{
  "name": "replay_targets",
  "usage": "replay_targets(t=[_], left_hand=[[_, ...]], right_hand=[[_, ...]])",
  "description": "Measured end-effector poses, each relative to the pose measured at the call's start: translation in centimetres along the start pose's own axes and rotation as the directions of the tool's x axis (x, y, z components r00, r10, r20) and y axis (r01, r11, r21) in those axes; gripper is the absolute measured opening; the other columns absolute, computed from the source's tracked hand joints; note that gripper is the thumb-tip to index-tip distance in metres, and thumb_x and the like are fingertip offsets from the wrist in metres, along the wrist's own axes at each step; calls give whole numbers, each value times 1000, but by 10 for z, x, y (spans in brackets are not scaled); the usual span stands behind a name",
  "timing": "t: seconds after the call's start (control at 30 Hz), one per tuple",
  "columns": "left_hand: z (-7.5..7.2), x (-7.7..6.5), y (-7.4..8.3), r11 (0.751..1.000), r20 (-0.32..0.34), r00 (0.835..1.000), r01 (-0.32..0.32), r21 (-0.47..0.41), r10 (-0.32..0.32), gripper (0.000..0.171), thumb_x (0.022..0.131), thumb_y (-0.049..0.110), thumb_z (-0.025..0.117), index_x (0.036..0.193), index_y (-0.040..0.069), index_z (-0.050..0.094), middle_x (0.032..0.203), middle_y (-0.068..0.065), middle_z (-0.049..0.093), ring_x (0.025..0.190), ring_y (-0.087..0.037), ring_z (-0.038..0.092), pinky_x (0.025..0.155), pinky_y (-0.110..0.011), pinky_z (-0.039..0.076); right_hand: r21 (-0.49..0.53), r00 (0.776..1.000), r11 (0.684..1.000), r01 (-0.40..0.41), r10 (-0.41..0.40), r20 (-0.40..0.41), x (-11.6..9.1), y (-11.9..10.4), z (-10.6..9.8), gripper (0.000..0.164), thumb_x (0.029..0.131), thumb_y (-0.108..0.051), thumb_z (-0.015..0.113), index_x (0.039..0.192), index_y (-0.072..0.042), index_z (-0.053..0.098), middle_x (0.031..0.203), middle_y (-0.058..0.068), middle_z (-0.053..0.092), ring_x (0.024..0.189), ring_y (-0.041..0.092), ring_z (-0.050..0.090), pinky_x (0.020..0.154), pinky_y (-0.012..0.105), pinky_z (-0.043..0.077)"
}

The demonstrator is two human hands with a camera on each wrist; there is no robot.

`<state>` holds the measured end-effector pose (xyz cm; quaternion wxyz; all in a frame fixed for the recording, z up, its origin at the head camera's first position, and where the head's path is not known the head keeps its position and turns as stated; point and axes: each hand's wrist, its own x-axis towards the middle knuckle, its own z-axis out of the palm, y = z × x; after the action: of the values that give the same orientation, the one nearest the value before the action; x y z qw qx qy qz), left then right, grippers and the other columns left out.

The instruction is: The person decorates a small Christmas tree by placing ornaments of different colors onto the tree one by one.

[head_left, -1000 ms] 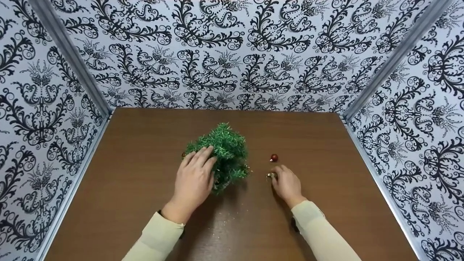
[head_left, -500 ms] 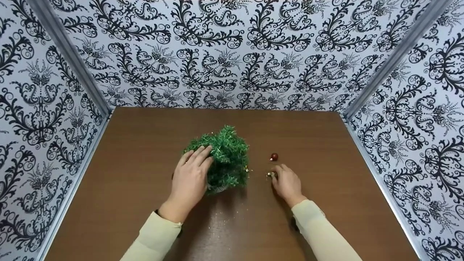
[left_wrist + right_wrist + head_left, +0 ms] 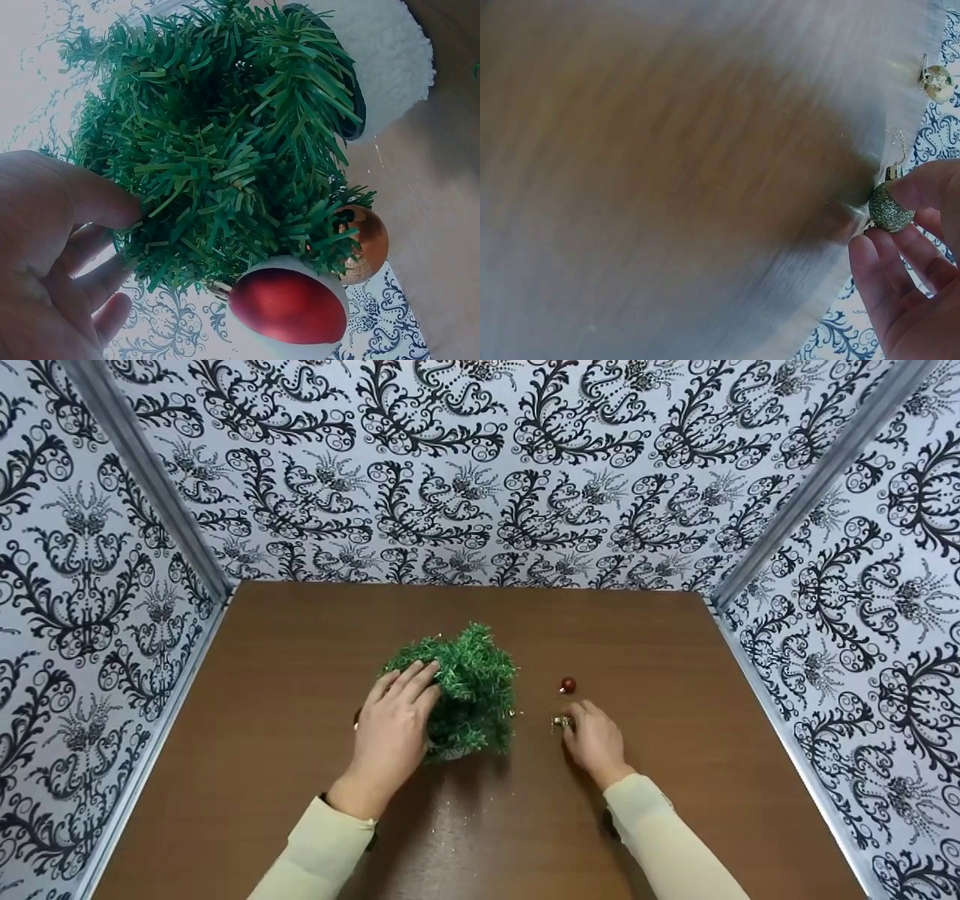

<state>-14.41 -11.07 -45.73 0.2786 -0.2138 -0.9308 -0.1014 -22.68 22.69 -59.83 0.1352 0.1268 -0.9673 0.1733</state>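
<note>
A small artificial Christmas tree (image 3: 476, 675) is on the brown table, left of centre. My left hand (image 3: 394, 727) holds its left side, with the thumb (image 3: 112, 201) against the green branches in the left wrist view. A red bauble (image 3: 289, 306) and a copper one (image 3: 367, 244) hang there, near the tree's fluffy white base (image 3: 390, 67). To the right of the tree, my right hand (image 3: 596, 742) pinches a small glittery gold-green bauble (image 3: 891, 212) between thumb and fingers, low over the table. Its metal cap and thread loop show above the fingers.
A loose red bauble (image 3: 568, 685) lies on the table (image 3: 315, 622) just beyond my right hand. A shiny gold bauble (image 3: 936, 82) shows at the right wrist view's edge. Glitter specks lie in front of the tree. Patterned walls (image 3: 465, 510) enclose the table's back and sides.
My left hand has turned and tilted the tree slightly, shifting it a little, and has itself moved slightly left. The right hand stays in place with its bauble.
</note>
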Motion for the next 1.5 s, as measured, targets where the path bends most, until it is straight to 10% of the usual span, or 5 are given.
replay_targets(t=[0.73,1.5], left_hand=[[2,-6,3,999,-14,1000,-1,-42,0,27,84,14,69,109,3,69,145,-16,51,134,-31,47,108,-49,37],[3,-7,6,995,-144,989,-29,-96,15,18,82,15,71,98,7,71,127,-18,61,122,-35,54,105,-51,39]], right_hand=[[129,998,991,36,-29,-57,-4,-17,-22,28,83,-7,77,110,-10,72,107,6,67,92,29,67,78,48,54],[307,948,902,304,-257,-187,-27,-82,-79,28,82,-4,77,108,-11,70,106,-4,64,85,13,68,71,26,57]])
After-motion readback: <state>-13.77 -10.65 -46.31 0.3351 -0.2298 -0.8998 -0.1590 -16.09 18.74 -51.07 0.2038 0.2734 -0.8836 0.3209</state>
